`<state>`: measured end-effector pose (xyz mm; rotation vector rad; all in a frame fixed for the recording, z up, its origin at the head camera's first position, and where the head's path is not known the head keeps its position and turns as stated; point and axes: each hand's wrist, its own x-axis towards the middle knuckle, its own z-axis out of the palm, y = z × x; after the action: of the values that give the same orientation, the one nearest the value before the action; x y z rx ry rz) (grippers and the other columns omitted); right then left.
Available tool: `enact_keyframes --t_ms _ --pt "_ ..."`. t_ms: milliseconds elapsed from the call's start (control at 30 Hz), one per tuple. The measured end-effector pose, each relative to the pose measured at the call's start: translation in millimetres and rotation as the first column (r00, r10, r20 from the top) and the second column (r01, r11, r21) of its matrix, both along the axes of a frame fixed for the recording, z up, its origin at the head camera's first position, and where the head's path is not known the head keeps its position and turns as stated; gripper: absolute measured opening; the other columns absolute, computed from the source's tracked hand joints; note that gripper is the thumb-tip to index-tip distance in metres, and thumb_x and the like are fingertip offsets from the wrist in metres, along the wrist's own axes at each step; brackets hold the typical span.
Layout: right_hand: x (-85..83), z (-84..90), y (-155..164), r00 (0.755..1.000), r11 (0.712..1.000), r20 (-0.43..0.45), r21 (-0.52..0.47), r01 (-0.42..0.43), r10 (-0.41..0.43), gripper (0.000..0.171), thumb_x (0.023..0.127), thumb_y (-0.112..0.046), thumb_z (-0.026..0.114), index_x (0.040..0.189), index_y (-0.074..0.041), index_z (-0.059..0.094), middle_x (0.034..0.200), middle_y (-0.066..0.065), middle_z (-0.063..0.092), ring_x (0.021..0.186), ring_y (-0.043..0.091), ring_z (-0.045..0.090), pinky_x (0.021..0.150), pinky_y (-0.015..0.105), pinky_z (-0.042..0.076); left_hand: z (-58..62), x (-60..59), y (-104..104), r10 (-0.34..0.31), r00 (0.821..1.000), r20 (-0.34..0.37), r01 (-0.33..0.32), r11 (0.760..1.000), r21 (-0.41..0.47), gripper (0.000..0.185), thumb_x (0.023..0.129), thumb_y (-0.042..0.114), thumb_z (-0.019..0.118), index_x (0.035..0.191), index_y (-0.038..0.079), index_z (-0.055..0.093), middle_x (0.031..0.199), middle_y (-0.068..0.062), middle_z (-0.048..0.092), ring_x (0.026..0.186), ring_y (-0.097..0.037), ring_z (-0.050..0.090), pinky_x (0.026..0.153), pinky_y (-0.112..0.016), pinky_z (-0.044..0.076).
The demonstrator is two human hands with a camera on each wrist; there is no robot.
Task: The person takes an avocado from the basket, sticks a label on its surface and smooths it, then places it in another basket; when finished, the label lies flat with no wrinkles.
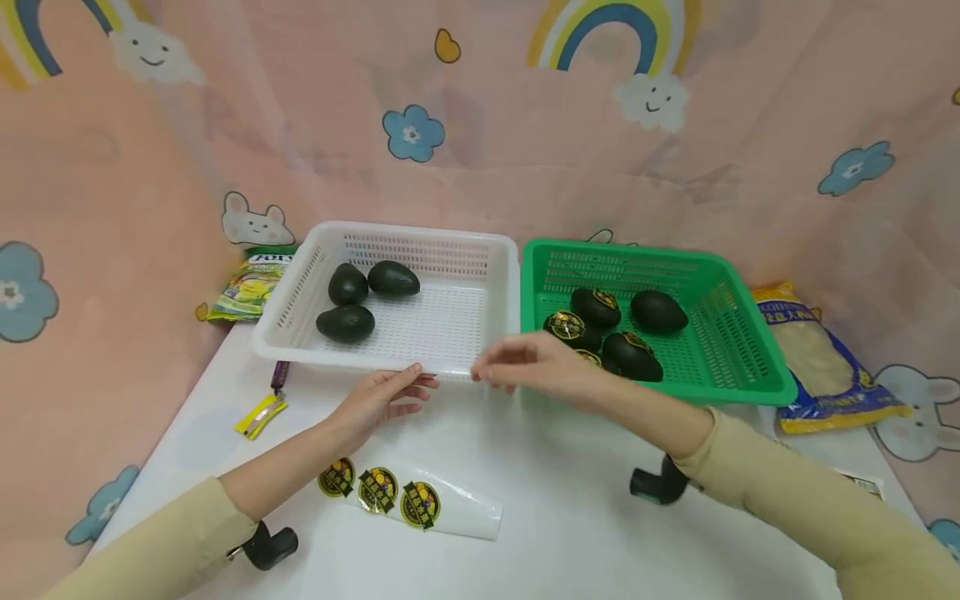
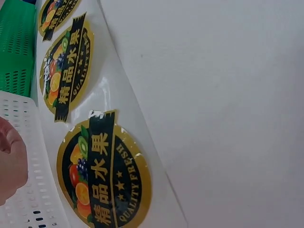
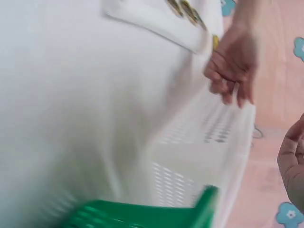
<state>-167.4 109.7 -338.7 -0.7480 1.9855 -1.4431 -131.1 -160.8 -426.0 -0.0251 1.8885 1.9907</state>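
"Handling the dark-green, egg-shaped avocados in the white plastic basket?"

"Gripping ends would leave sides clear for round, glossy black-and-gold stickers."

"Left hand, right hand?"

"Loosely bent, seemingly empty."

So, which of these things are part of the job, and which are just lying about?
Seemingly part of the job:
white basket
plain dark fruit
green basket
stickered dark fruit
sticker strip

Seemingly just lying about:
green-and-yellow bag
blue-and-yellow bag
small yellow packet
small purple piece
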Motion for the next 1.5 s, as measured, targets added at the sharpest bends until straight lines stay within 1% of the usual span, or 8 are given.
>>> enact_keyframes --t_ms 133,267,400,533,800,1067,1233,1500 --pt "-55.6 42.0 -43.9 0.985 0.991 -0.129 -0.062 -0.122 0.114 0.024 0.098 -0.019 0.061 0.114 -0.003 0.066 0.110 0.010 0.066 0.100 0.026 0.059 0.085 0.042 0.052 -0.2 -2.6 -1.1 -0.006 1.000 -0.018 0.006 1.000 -0.009 0.049 0.101 0.038 0.053 0.122 -0.005 0.063 0.113 -0.005 0.070 0.106 -0.022 0.061 0.091 -0.034 0.051" --pt "-110.3 56.9 -85.4 0.973 0.987 -0.199 -0.086 -0.136 0.117 0.028 0.098 -0.020 0.061 0.119 -0.003 0.063 0.118 0.011 0.064 0.108 0.025 0.059 0.091 0.043 0.051 -1.3 -1.9 -2.1 -0.013 1.000 -0.020 0.012 1.000 -0.026 0.050 0.100 0.040 0.054 0.122 -0.004 0.063 0.112 -0.005 0.070 0.100 -0.016 0.062 0.089 -0.033 0.052" --pt "-150.3 44.2 -115.6 0.963 0.996 -0.255 0.052 -0.078 0.089 0.031 0.097 -0.026 0.062 0.123 -0.009 0.062 0.124 0.005 0.061 0.113 0.019 0.057 0.091 0.036 0.051 -1.6 1.0 -2.1 -0.017 1.000 -0.022 0.016 0.999 -0.043 0.050 0.099 0.042 0.055 0.120 -0.003 0.064 0.113 -0.010 0.069 0.099 -0.015 0.063 0.088 -0.032 0.052" --pt "-171.7 14.0 -134.4 0.938 0.969 -0.323 0.241 -0.048 0.127 0.037 0.097 -0.024 0.061 0.131 -0.009 0.058 0.131 0.006 0.057 0.119 0.021 0.054 0.094 0.033 0.048 -2.7 4.4 -1.2 -0.019 1.000 -0.010 0.018 0.998 -0.066 0.051 0.099 0.043 0.054 0.119 -0.002 0.065 0.115 -0.013 0.068 0.097 -0.014 0.062 0.086 -0.031 0.052" --pt "-177.7 -37.3 -149.3 0.920 0.864 -0.286 0.494 -0.099 0.268 0.074 0.096 -0.022 0.061 0.156 -0.015 0.019 0.161 0.005 0.019 0.146 0.025 0.020 0.115 0.041 0.024 -2.7 7.8 -1.5 -0.034 0.999 -0.002 0.034 0.995 -0.096 0.055 0.099 0.045 0.053 0.121 -0.004 0.063 0.113 -0.012 0.068 0.096 -0.014 0.061 0.087 -0.032 0.051" --pt "-175.7 -46.9 -156.9 0.922 0.909 -0.326 0.412 -0.058 0.207 0.061 0.087 -0.031 0.074 0.138 -0.011 0.047 0.141 0.007 0.046 0.133 0.027 0.040 0.106 0.037 0.037 -3.2 2.6 -2.8 -0.032 0.999 0.004 0.032 0.994 -0.102 0.052 0.098 0.048 0.053 0.116 0.000 0.067 0.116 -0.018 0.065 0.096 -0.015 0.061 0.086 -0.031 0.051" --pt "-171.2 -55.3 -163.1 0.929 0.900 -0.279 0.423 -0.107 0.241 0.075 0.086 -0.031 0.076 0.147 -0.016 0.035 0.150 0.007 0.037 0.130 0.024 0.043 0.099 0.038 0.045 -4.1 2.2 -1.9 -0.023 1.000 0.003 0.023 0.995 -0.092 0.053 0.098 0.047 0.054 0.116 -0.001 0.067 0.113 -0.016 0.067 0.095 -0.015 0.061 0.085 -0.032 0.052" --pt "-166.7 -57.3 -164.5 0.956 0.899 -0.127 0.391 -0.198 0.266 0.067 0.086 -0.017 0.076 0.139 -0.020 0.036 0.151 0.010 0.031 0.118 0.024 0.048 0.080 0.038 0.055 -3.3 2.8 -3.0 -0.023 1.000 -0.002 0.023 0.995 -0.095 0.052 0.099 0.045 0.053 0.117 -0.003 0.066 0.112 -0.014 0.067 0.094 -0.014 0.060 0.085 -0.031 0.051"
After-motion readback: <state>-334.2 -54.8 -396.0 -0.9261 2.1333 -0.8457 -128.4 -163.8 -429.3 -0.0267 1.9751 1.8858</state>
